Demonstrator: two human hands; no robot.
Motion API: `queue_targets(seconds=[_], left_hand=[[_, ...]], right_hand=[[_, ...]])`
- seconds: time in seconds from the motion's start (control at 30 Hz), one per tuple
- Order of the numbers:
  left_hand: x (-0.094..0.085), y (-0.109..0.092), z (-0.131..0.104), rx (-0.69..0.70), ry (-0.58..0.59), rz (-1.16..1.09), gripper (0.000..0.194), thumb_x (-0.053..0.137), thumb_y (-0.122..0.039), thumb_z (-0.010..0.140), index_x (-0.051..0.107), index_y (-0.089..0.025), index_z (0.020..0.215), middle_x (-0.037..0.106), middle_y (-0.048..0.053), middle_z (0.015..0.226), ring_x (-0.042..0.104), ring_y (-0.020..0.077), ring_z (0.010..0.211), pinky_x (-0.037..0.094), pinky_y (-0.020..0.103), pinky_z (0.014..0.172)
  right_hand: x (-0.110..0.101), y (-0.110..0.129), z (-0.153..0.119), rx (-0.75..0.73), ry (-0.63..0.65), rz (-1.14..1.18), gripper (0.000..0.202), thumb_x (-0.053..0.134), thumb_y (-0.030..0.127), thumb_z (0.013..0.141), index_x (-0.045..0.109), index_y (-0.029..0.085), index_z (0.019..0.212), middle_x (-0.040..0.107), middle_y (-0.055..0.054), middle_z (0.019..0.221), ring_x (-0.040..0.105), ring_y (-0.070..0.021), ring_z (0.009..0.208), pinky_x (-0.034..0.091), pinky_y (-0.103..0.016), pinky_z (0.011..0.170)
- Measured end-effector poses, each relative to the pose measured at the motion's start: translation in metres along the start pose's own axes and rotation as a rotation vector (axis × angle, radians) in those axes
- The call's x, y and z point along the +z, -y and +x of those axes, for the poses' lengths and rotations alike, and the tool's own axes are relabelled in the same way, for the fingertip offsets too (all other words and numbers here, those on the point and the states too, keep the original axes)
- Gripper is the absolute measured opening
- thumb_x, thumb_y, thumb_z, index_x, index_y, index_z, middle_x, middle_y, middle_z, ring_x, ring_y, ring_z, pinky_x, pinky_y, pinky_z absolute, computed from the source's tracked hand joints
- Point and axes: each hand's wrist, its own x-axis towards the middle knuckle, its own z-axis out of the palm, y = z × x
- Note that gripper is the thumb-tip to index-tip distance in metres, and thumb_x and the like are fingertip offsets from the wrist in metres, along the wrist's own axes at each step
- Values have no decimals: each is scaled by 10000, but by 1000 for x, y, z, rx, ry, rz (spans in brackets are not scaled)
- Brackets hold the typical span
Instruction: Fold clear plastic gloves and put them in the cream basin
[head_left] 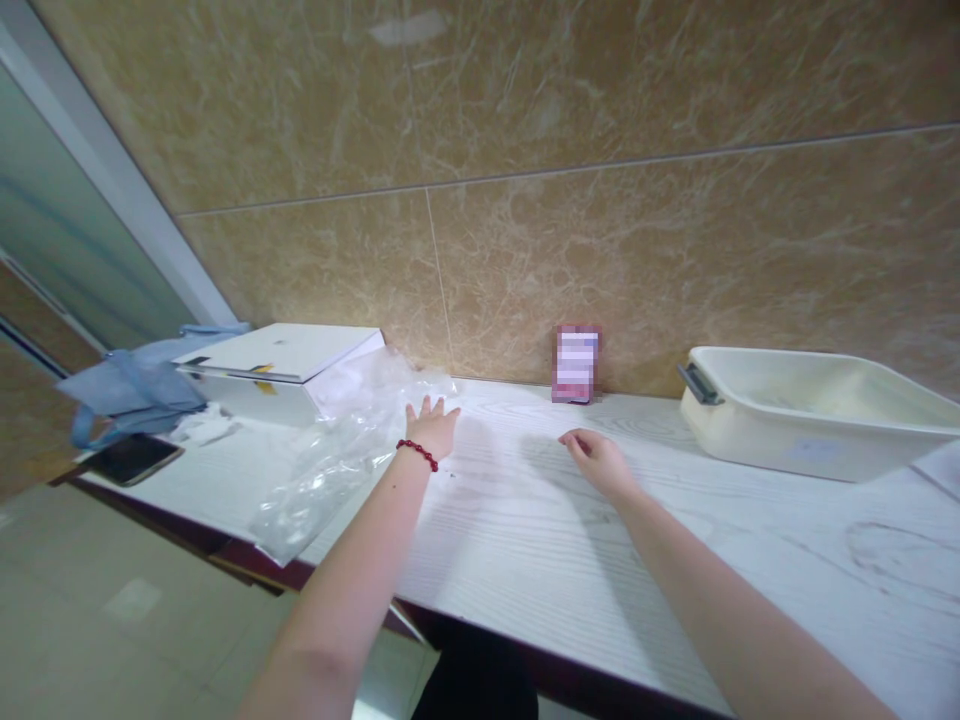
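A: Where are your hands over the bench (487,560)?

B: Your left hand (433,428) is toward the back edge, fingers spread wide, a red bead bracelet (417,455) around the wrist. Your right hand (596,462) is farther right, its fingers narrow and curled in, thumb close to the index finger. I cannot tell whether anything is pinched there.

A: And the clear plastic (322,480) nearest you?

B: It lies crumpled just left of your left hand, running from near the back edge to the front edge. I can't tell if your fingers touch it.

A: What's beyond it?

B: Toward the left end you have a white box (259,395), a crumpled white piece (206,427) and a blue bag (142,385). A dark phone (135,459) lies by the front left corner.

A: And along the back edge?

B: An upright pink-framed object (576,365), its face blurred, stands against the wall (510,270) beyond your right hand. Nearer the right end sits a cream tub (787,435).
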Motion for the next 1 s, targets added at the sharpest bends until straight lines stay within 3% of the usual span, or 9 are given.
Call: queue_targets(seconds=[0.1, 0.2, 0.4, 0.57, 0.73, 0.83, 1.0], left_hand=[[-2, 24, 2, -7, -153, -266, 290, 456, -51, 647, 619, -230, 807, 543, 81, 1086, 358, 260, 1124, 130, 473, 942], [-14, 50, 8, -25, -188, -326, 127, 537, -104, 618, 562, -172, 514, 612, 92, 713, 514, 256, 910, 287, 397, 860], [-53, 99, 21, -35, -286, -366, 142, 600, -229, 618, 529, -140, 535, 513, 5, 561, 515, 180, 745, 328, 304, 792], [-77, 117, 26, -85, -400, -422, 114, 538, -252, 681, 558, -158, 620, 502, -7, 564, 506, 172, 725, 332, 283, 754], [-86, 102, 20, -55, -423, -580, 211, 494, -339, 725, 588, -151, 731, 575, 18, 675, 513, 169, 692, 368, 292, 685], [-86, 78, 12, 1, -410, -656, 246, 446, -369, 751, 593, -171, 756, 605, 28, 739, 532, 164, 704, 387, 266, 649], [-88, 30, -2, 194, -366, -653, 179, 545, -345, 681, 605, -176, 677, 601, 8, 659, 526, 137, 646, 367, 218, 615]], right_hand=[[0, 1, 0, -19, 1, 9, 256, 381, 305, 742, 599, 170, 740, 626, -34, 764, 549, -134, 678, 398, -238, 630], [-1, 1, -1, -27, 0, 23, 259, 380, 308, 744, 600, 172, 744, 626, -38, 762, 552, -138, 679, 401, -240, 624], [-1, 0, -1, -27, -1, 34, 259, 382, 304, 741, 602, 169, 741, 627, -44, 754, 554, -137, 670, 399, -235, 608], [-2, 2, -2, -29, -3, 10, 270, 378, 317, 746, 602, 166, 736, 623, -38, 722, 544, -131, 642, 388, -227, 595], [-2, 3, -3, -42, -3, 13, 274, 376, 313, 745, 604, 161, 734, 622, -40, 722, 543, -130, 643, 386, -228, 595], [-2, 3, -3, -44, -6, 34, 269, 377, 309, 744, 600, 160, 726, 622, -39, 726, 546, -129, 648, 392, -227, 600], [-4, 4, -4, -45, -2, 56, 256, 384, 306, 745, 598, 166, 734, 622, -38, 736, 554, -131, 670, 409, -236, 628]])
